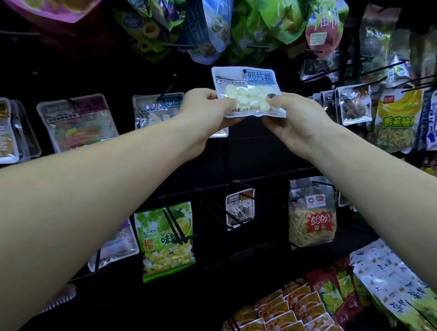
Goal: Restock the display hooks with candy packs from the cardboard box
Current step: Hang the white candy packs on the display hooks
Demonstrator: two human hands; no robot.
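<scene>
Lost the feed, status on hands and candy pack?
Left hand and right hand both pinch candy pack. Hang hole at the hook tip. Nothing blocking.

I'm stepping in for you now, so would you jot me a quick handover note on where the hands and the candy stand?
Left hand grips the lower left corner of the milk candy pack; right hand pinches its lower right edge.
The pack is held up at the display, its hang hole apparently at a hook tip; whether it is threaded on is unclear.
Left: slide it fully on, release, fetch more. The cardboard box is out of view.
</scene>
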